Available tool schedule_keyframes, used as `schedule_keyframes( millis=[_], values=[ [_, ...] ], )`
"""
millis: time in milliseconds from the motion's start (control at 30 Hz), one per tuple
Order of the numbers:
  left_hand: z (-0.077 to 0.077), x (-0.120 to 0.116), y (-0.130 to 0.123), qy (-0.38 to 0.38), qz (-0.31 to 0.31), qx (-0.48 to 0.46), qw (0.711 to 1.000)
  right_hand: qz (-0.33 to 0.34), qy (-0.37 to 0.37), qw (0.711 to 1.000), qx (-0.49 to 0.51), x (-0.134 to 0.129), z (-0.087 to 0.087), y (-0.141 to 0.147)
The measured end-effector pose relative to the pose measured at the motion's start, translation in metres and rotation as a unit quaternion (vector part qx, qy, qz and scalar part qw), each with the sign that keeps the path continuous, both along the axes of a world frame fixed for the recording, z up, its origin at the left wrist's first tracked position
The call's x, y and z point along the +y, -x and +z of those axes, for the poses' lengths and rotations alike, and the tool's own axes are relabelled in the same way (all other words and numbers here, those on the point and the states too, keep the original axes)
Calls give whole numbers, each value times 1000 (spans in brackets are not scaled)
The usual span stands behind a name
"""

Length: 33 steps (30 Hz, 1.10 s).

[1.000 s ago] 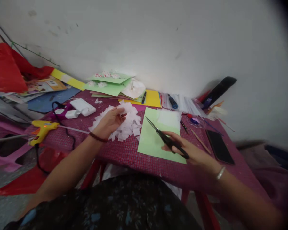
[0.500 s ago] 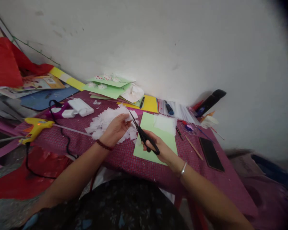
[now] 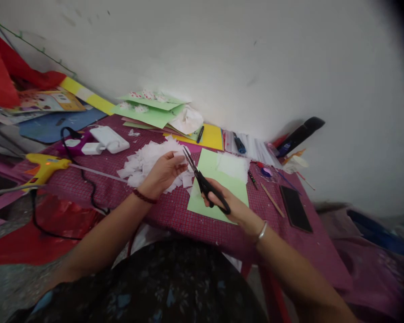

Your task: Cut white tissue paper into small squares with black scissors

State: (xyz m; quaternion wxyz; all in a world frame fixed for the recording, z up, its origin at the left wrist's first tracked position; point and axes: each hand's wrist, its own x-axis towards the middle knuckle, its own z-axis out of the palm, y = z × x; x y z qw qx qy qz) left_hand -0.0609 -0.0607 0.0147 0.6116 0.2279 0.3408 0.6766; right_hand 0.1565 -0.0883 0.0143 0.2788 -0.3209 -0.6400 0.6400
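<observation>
While the left hand point(image 3: 168, 169) pinches a paper slip point(image 3: 179, 159) at twelve o'clock, the right hand point(image 3: 234, 204) grips scissors point(image 3: 203, 181); cutting stage, apparently, next calling for steady blade alignment. Paper pile point(image 3: 143, 159): eleven o'clock.

Scissors point(image 3: 202, 180) and paper scrap point(image 3: 179, 159) in hand over a checked tablecloth point(image 3: 170, 211).
Left hand point(image 3: 169, 171) pinches the scrap above a heap of white paper pieces point(image 3: 146, 158); right hand point(image 3: 226, 197) grips the black scissors, blades pointing up and away beside the left fingertips. Beneath the right hand, green sheet point(image 3: 234, 188), thin white sheet point(image 3: 231, 166) on its far part. Well left, yellow glue gun point(image 3: 43, 168); to the right, wooden stick point(image 3: 272, 200) near dark phone point(image 3: 295, 209).
</observation>
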Motion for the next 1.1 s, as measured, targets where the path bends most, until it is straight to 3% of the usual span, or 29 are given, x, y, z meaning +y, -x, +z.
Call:
schedule_keyframes(
  millis=[100, 233, 333, 400, 567, 667, 867, 1100],
  values=[
    [-1, -5, 13, -64, -41, 149, 986, 45, -13, 999, -25, 1, 17, -26],
    [0, -7, 31, -85, -107, 303, 943, 95, -40, 990, -95, 4, 36, -57],
    [6, -7, 37, -114, -99, 409, 900, 114, -44, 985, -123, 6, 41, -66],
    [11, -7, 38, -156, -81, 501, 847, 122, -45, 983, -132, 7, 41, -68],
    [22, -8, 38, -263, -108, 691, 664, 155, -55, 976, -143, 10, 38, -67],
    [24, -8, 37, -298, -121, 735, 598, 158, -43, 977, -136, 9, 37, -67],
    [27, -11, 32, -307, -128, 752, 569, 156, -30, 976, -150, 7, 36, -67],
    [28, -14, 27, -287, -156, 745, 582, 167, -41, 976, -132, 10, 34, -69]
  ],
)
